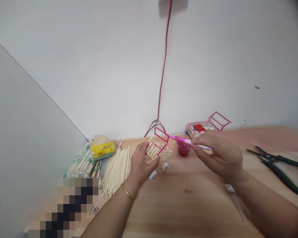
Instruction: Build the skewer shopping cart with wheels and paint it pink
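Note:
My left hand point(140, 167) grips a small cart point(166, 153) built of thin wooden sticks, tilted above the table. Its body is bare wood, its handle frame is painted magenta, and two white wheels point(165, 166) show below. Pinched in my right hand point(221, 155) is a paintbrush point(186, 141), its handle smeared pink. The brush tip meets the cart's magenta frame near its upper right corner. Just behind and below the brush stands a clear cup point(183, 150) of magenta paint.
At the back right a similar cart point(196, 130) holds paint bottles. Green-handled pliers point(278, 162) lie at right, near a white zip tie point(234, 200). Loose wooden sticks point(117, 168) and a yellow tissue pack point(103, 148) lie at left. A red-black cable point(164, 66) hangs down the wall.

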Demonstrator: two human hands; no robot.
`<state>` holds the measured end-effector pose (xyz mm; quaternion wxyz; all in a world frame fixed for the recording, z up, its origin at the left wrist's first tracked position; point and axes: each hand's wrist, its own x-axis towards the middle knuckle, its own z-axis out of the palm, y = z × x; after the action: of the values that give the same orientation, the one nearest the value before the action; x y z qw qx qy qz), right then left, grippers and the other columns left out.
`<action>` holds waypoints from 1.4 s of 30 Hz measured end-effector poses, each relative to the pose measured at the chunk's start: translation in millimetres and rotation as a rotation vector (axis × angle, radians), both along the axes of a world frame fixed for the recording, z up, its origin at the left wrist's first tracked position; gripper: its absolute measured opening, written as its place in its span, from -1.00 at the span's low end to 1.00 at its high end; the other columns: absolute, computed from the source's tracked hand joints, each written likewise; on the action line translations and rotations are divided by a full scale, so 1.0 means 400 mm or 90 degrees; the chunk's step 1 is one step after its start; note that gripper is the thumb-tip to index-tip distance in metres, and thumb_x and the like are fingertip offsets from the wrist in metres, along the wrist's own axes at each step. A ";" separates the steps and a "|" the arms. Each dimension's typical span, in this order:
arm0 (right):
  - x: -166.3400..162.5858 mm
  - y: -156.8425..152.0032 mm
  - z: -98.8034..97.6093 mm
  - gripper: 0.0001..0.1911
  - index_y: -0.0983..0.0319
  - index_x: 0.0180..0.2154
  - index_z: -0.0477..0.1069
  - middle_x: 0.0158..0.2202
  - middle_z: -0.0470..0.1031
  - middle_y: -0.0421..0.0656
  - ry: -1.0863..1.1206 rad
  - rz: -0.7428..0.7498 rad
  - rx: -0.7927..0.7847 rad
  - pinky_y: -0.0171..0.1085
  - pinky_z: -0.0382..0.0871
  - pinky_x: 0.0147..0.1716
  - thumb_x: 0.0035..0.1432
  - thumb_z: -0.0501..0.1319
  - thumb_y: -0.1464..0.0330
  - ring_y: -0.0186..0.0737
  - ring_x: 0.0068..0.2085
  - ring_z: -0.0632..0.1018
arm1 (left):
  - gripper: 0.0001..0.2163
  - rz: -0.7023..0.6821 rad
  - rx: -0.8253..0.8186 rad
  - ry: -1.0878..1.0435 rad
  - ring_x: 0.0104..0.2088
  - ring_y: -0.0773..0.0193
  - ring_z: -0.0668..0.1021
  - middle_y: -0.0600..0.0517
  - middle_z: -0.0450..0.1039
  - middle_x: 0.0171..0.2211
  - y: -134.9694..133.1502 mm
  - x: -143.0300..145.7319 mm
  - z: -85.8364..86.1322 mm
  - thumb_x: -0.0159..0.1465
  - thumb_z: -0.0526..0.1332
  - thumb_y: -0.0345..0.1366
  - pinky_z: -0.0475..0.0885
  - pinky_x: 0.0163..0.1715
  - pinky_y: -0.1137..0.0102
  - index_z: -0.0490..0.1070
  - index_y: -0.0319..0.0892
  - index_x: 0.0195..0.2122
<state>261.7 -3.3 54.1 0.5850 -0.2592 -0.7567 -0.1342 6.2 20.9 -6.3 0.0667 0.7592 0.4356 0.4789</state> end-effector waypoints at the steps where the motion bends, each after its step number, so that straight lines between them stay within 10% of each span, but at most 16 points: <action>1: 0.003 0.002 -0.006 -0.77 0.12 -0.19 0.49 -0.38 0.57 -0.18 0.021 -0.004 -0.007 -0.16 0.44 -0.34 0.10 0.30 0.50 -0.19 -0.36 0.57 | -0.54 0.001 -0.002 -0.001 0.02 0.10 0.48 -0.13 0.42 0.00 0.000 0.000 0.000 0.15 0.30 -0.28 0.43 0.04 0.16 0.28 -0.14 0.08; 9: 0.020 0.021 -0.046 -0.89 0.11 -0.21 0.53 -0.32 0.60 -0.19 0.135 -0.148 -0.126 -0.26 0.40 -0.42 0.17 0.29 0.36 -0.21 -0.35 0.57 | -0.51 -0.044 -0.040 -0.037 0.02 0.12 0.47 -0.10 0.40 0.01 0.000 0.003 0.002 0.13 0.32 -0.31 0.46 0.00 0.19 0.27 -0.12 0.10; 21: 0.018 0.034 -0.037 -0.90 0.16 -0.21 0.50 -0.32 0.61 -0.17 0.031 -0.075 -0.123 -0.27 0.45 -0.35 0.20 0.25 0.39 -0.22 -0.33 0.61 | -0.56 -0.317 -0.246 -0.229 0.06 0.13 0.49 -0.12 0.37 0.06 -0.017 0.009 0.011 0.20 0.31 -0.23 0.50 0.00 0.29 0.35 -0.11 0.11; 42: 0.017 0.042 -0.049 -0.84 0.15 -0.16 0.49 -0.28 0.60 -0.13 -0.003 -0.056 -0.101 -0.20 0.45 -0.24 0.19 0.25 0.44 -0.18 -0.26 0.60 | -0.54 -0.293 -0.262 -0.169 0.02 0.16 0.50 -0.12 0.37 0.05 -0.028 0.012 0.029 0.16 0.34 -0.25 0.51 -0.04 0.34 0.36 -0.18 0.09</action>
<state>268.6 13.5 34.5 0.5546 -0.3372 -0.7542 -0.1000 10.9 9.6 5.3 0.3815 0.7393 0.3276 0.4479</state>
